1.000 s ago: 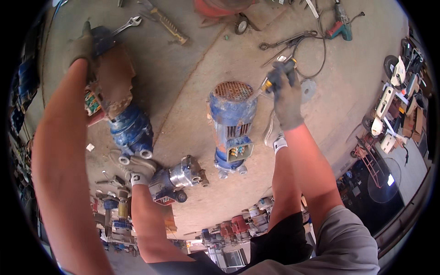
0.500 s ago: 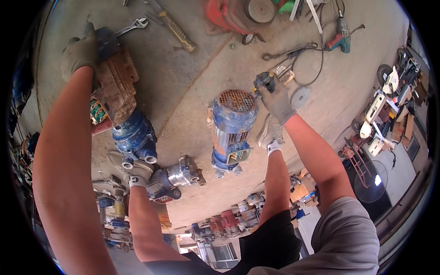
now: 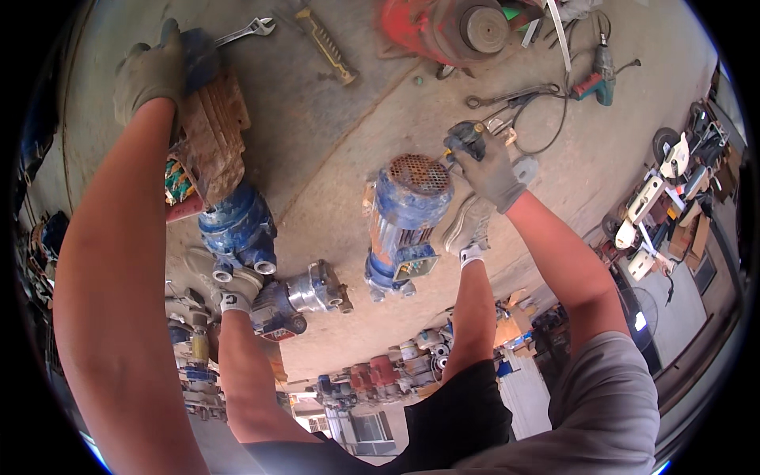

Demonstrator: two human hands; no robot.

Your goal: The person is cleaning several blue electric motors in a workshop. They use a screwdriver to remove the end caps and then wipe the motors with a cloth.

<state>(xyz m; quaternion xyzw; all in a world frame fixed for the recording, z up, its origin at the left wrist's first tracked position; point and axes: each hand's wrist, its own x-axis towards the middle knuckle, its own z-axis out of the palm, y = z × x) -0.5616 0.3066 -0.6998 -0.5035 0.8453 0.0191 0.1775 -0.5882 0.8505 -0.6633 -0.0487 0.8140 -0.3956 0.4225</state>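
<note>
My gloved left hand (image 3: 149, 77) is closed against the blue end of a rusty electric motor (image 3: 212, 138), whose open terminal box shows coloured wires. Its fingertips are partly hidden. A second blue motor (image 3: 410, 207) stands between my feet, with a rusty perforated fan cover on top and an open terminal box at its side. Beside that cover, my gloved right hand (image 3: 489, 162) is curled around a tool with a black-and-yellow handle (image 3: 467, 138). The tool's exact kind is hard to make out.
A smaller motor (image 3: 297, 299) lies near my left shoe. Farther off are an adjustable wrench (image 3: 247, 32), a yellow-handled tool (image 3: 326, 46), a red machine (image 3: 427, 32), a ring spanner (image 3: 511, 96) and a power drill (image 3: 599, 75). Motors and parts line both sides.
The view has shifted slightly, so the floor items sit a little farther right. Both hands keep nearly the same places beside their motors.
</note>
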